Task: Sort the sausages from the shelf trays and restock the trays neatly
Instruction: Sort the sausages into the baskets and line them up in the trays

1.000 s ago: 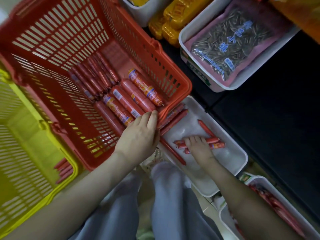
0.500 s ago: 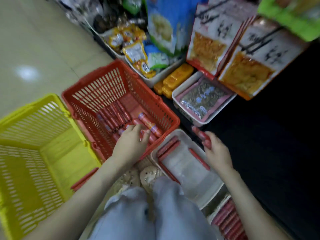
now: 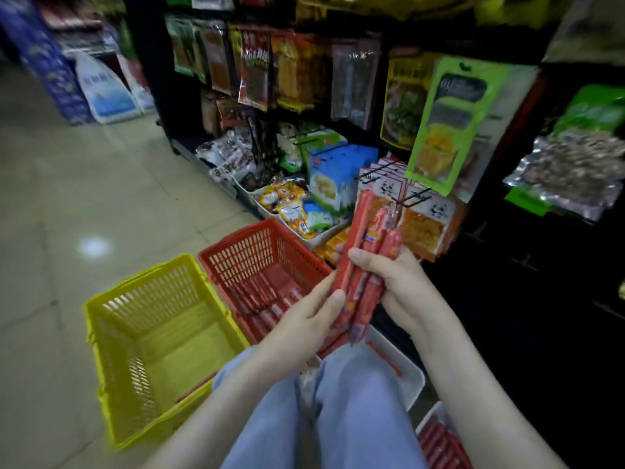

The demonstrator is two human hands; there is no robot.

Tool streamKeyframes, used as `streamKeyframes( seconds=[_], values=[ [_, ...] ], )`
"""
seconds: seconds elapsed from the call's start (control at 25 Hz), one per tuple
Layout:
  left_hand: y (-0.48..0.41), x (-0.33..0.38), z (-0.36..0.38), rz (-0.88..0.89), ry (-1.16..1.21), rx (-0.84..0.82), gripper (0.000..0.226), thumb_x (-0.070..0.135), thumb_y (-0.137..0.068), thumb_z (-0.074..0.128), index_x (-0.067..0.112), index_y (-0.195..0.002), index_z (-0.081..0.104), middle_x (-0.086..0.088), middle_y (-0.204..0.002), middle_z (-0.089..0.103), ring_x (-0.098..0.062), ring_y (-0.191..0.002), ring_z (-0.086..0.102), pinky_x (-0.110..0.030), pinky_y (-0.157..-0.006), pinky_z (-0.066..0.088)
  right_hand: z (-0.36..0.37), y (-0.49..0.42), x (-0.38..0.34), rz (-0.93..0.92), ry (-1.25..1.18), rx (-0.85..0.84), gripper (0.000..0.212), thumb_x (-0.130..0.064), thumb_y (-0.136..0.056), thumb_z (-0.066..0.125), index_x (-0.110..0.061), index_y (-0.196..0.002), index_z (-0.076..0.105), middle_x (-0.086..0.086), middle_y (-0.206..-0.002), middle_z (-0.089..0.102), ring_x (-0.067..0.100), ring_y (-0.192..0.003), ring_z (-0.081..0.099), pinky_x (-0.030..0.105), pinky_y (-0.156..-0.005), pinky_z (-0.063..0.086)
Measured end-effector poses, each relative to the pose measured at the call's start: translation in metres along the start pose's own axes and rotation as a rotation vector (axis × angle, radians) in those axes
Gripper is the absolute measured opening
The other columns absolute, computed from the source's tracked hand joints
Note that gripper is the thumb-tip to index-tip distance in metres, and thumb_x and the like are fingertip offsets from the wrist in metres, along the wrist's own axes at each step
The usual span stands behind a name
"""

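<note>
Down on the shop floor, far left is just pale floor tiles [image 3: 50, 198], then my yellow basket [image 3: 148, 296], with a couple of red sticks [image 3: 198, 387] showing at its near corner. Can't tell if they're inside it or behind the mesh.

Just beside it sits the red basket [image 3: 250, 248], with a layer of loose sausages [image 3: 260, 296] lined up across the bottom. My left hand [image 3: 304, 319] covers that basket's near corner. Its thumb and forefinger pinch the lower left edge of the bundle of sausages [image 3: 368, 252] I'm holding up in front of me. My right hand [image 3: 395, 282] does the real gripping, with fingers wrapped round the back and thumb across the front. The sticks fan upward, tilted a bit to the right, well above both baskets.

My knees [image 3: 338, 418] in light blue jeans block most of the white tray [image 3: 411, 384] underneath, where one thin sausage [image 3: 385, 362] lies along the visible side.

Behind the bundle is the shelf, crammed with hanging snack packs. The sausage tips hide part of the panda packs [image 3: 429, 225], and a big green pack [image 3: 453, 123] hangs above those. At the bottom right corner, another row of packed sausages [image 3: 439, 445] peeks out beside my right forearm.
</note>
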State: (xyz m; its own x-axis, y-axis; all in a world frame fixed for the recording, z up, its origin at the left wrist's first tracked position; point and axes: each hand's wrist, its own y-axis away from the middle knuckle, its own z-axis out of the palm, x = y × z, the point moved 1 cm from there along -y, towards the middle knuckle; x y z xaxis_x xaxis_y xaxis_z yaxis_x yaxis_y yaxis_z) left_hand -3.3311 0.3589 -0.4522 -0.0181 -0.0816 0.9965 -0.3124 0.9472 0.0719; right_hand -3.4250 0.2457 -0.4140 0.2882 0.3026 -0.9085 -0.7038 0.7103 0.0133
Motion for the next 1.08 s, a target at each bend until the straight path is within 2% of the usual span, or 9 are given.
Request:
streamKeyframes(
  seconds=[0.12,0.28,0.4,0.48,0.6,0.68,0.92,1.0,1.08],
  values=[
    [0.034,0.006,-0.008,-0.074,0.097,0.046,0.036,0.047,-0.085,0.049,0.023,-0.108,0.063,-0.009,-0.11,0.067,-0.026,-0.105,0.064,-0.047,-0.092,0.053,0.026,0.021,0.016,0.07,-0.084,-0.046,0.023,0.0,-0.075,0.062,-0.005,-0.097,0.066,0.013,-0.09,0.072,0.024,-0.087,0.071,0.033,-0.076,0.058],
    [0.061,0.003,-0.025,-0.158,0.148,0.073,0.019,0.022,-0.099,0.046,0.015,-0.101,0.063,-0.01,-0.088,0.066,-0.019,-0.074,0.067,-0.033,-0.067,0.058,0.051,0.034,0.037,0.139,-0.149,-0.084,0.038,-0.003,-0.08,0.059,0.002,-0.118,0.057,0.013,-0.092,0.072,0.022,-0.085,0.071,0.031,-0.071,0.058],
    [0.077,-0.006,-0.041,-0.206,0.27,0.05,0.02,0.014,-0.098,0.048,0.006,-0.106,0.064,-0.016,-0.096,0.068,-0.025,-0.086,0.067,-0.038,-0.079,0.058,0.058,0.035,0.049,0.156,-0.263,-0.067,0.045,-0.009,-0.083,0.057,0.003,-0.126,0.053,0.015,-0.099,0.07,0.021,-0.088,0.07,0.032,-0.072,0.058],
    [0.083,-0.01,-0.048,-0.23,0.302,0.029,0.023,0.012,-0.098,0.048,0.001,-0.113,0.063,-0.022,-0.107,0.067,-0.03,-0.097,0.065,-0.039,-0.084,0.057,0.063,0.033,0.056,0.17,-0.311,-0.053,0.041,-0.011,-0.083,0.057,0.001,-0.122,0.056,0.015,-0.102,0.07,0.02,-0.089,0.07,0.032,-0.074,0.058],
    [0.084,-0.014,-0.051,-0.235,0.323,-0.001,0.024,0.007,-0.098,0.048,0.004,-0.119,0.058,-0.022,-0.112,0.066,-0.027,-0.095,0.066,-0.035,-0.078,0.058,0.072,0.028,0.066,0.151,-0.288,-0.02,0.022,-0.013,-0.084,0.058,-0.002,-0.1,0.068,0.013,-0.097,0.071,0.02,-0.086,0.071,0.03,-0.077,0.058],
    [0.083,-0.017,-0.051,-0.213,0.352,-0.013,0.027,0.004,-0.097,0.049,0.012,-0.122,0.054,-0.011,-0.104,0.069,-0.022,-0.089,0.069,-0.032,-0.07,0.057,0.078,0.023,0.068,0.116,-0.28,0.002,0.02,-0.013,-0.088,0.056,0.0,-0.1,0.066,0.014,-0.096,0.071,0.02,-0.085,0.071,0.03,-0.077,0.058],
    [0.073,-0.02,-0.054,-0.136,0.286,0.094,0.036,-0.007,-0.087,0.061,0.015,-0.113,0.052,0.003,-0.073,0.068,-0.01,-0.063,0.065,-0.028,-0.056,0.054,0.091,0.008,0.075,0.042,-0.082,0.128,0.052,-0.033,-0.077,0.067,0.001,-0.115,0.058,0.012,-0.096,0.07,0.02,-0.084,0.069,0.038,-0.075,0.059],
    [0.07,-0.022,-0.058,-0.102,0.285,0.123,0.032,-0.008,-0.086,0.061,0.013,-0.108,0.052,-0.001,-0.072,0.062,-0.009,-0.056,0.06,-0.025,-0.051,0.05,0.092,0.007,0.078,0.027,0.038,0.098,0.057,-0.031,-0.077,0.07,-0.002,-0.122,0.052,0.009,-0.097,0.068,0.018,-0.083,0.069,0.035,-0.071,0.058],
    [0.067,-0.022,-0.063,-0.063,0.287,0.172,0.029,-0.01,-0.086,0.059,0.013,-0.103,0.053,-0.003,-0.071,0.057,-0.009,-0.054,0.055,-0.023,-0.052,0.048,0.091,0.012,0.083,0.023,0.223,-0.013,0.049,-0.021,-0.082,0.072,-0.007,-0.124,0.051,0.003,-0.097,0.068,0.017,-0.087,0.068,0.031,-0.076,0.057]
  ],
)
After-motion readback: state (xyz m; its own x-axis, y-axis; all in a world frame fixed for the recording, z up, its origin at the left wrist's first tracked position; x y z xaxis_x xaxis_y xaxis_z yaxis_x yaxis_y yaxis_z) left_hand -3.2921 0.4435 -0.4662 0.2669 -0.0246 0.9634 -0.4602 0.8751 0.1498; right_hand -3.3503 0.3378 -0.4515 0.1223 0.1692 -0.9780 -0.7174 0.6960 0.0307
